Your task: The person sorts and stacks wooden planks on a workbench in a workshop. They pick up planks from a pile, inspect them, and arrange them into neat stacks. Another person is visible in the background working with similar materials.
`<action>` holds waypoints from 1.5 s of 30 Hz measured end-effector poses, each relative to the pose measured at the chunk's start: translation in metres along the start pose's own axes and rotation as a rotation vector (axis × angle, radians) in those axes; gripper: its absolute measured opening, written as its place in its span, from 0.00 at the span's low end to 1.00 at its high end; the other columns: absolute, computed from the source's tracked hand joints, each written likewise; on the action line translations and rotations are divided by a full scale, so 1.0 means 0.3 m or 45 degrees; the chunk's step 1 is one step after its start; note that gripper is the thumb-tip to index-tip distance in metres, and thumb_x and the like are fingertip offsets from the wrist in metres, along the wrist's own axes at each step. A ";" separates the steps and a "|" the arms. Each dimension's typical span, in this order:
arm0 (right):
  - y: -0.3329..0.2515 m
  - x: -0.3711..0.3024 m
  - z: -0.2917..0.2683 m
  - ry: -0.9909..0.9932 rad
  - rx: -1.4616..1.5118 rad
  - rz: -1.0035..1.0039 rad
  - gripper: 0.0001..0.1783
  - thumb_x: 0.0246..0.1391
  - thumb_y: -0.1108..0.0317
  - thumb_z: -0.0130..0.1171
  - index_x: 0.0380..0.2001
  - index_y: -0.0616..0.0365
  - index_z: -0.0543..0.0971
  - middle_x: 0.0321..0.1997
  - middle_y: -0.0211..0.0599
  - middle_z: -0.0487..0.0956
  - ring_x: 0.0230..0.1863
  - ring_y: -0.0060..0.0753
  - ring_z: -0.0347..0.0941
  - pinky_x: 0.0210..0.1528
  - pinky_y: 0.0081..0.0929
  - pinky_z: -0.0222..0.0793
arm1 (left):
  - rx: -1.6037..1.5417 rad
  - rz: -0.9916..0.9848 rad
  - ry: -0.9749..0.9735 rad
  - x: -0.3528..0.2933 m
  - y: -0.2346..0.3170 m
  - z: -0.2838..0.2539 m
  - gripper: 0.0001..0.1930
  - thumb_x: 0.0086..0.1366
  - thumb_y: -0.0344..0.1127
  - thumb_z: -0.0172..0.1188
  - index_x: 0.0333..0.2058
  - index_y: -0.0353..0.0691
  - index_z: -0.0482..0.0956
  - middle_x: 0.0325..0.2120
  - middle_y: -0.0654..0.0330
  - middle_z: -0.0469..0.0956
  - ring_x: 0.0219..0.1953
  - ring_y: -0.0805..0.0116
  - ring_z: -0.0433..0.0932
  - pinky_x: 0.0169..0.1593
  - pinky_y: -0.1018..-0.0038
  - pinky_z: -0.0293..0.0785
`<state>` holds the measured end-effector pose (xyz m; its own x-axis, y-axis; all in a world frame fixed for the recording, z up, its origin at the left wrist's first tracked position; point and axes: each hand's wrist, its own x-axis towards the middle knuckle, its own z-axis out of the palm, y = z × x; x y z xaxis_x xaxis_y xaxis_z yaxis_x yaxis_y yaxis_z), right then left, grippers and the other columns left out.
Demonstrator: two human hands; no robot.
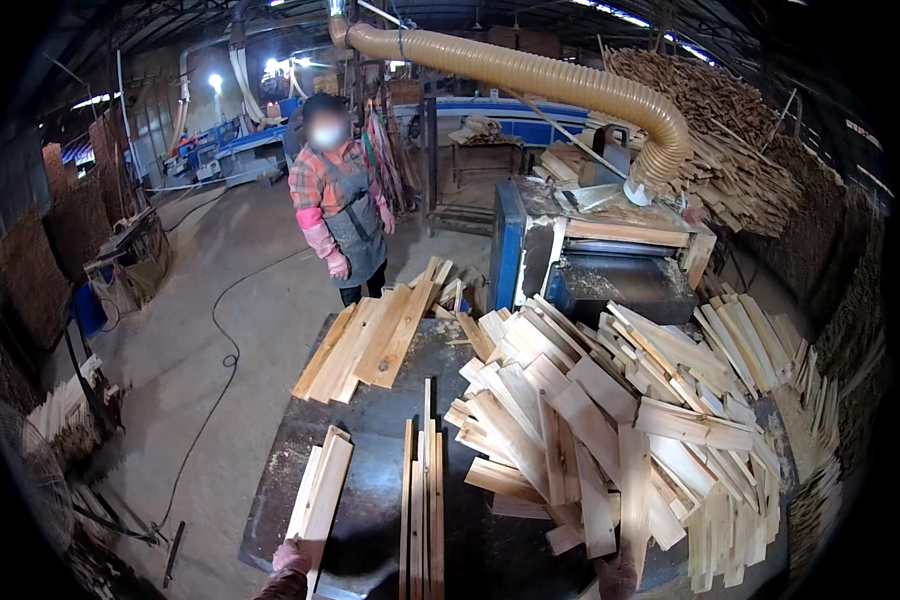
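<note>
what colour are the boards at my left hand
The boards at your left hand are pale tan, clearest in the head view.

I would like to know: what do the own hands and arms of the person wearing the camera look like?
The left hand and the right hand both seem to be covered by dull, dark pink gloves, without markings that I can make out. The arms are mostly cut off by the lower edge and dark, so the sleeves cannot be described surely.
</note>
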<state>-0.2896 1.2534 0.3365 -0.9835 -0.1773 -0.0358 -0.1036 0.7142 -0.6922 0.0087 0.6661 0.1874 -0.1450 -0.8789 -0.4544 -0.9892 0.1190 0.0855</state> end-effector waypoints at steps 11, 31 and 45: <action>0.260 -0.015 0.200 0.566 -0.417 0.251 0.37 0.52 0.57 0.64 0.64 0.59 0.69 0.58 0.57 0.75 0.57 0.60 0.70 0.60 0.50 0.66 | 0.010 0.543 0.423 0.010 0.058 0.074 0.43 0.43 0.39 0.75 0.60 0.49 0.66 0.59 0.45 0.68 0.62 0.45 0.68 0.62 0.57 0.69; 0.295 0.115 0.134 0.693 -0.587 0.335 0.36 0.48 0.56 0.66 0.59 0.59 0.70 0.48 0.53 0.75 0.50 0.61 0.72 0.51 0.53 0.69 | -0.681 0.625 -0.561 -0.336 0.570 0.322 0.32 0.57 0.57 0.68 0.48 0.38 0.69 0.38 0.50 0.81 0.45 0.50 0.81 0.51 0.60 0.74; -0.271 -0.009 0.386 0.244 0.611 -0.228 0.39 0.47 0.65 0.72 0.62 0.63 0.68 0.59 0.48 0.74 0.55 0.40 0.74 0.52 0.35 0.72 | -1.123 1.507 -1.182 -0.839 0.989 -0.155 0.35 0.69 0.39 0.62 0.69 0.36 0.57 0.65 0.47 0.66 0.66 0.60 0.66 0.65 0.67 0.66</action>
<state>-0.2613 1.1173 0.3094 -0.9707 -0.1095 0.2140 -0.2370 0.2870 -0.9281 -0.2472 0.9011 0.3685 -0.9947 0.0615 -0.0821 -0.0878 -0.0967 0.9914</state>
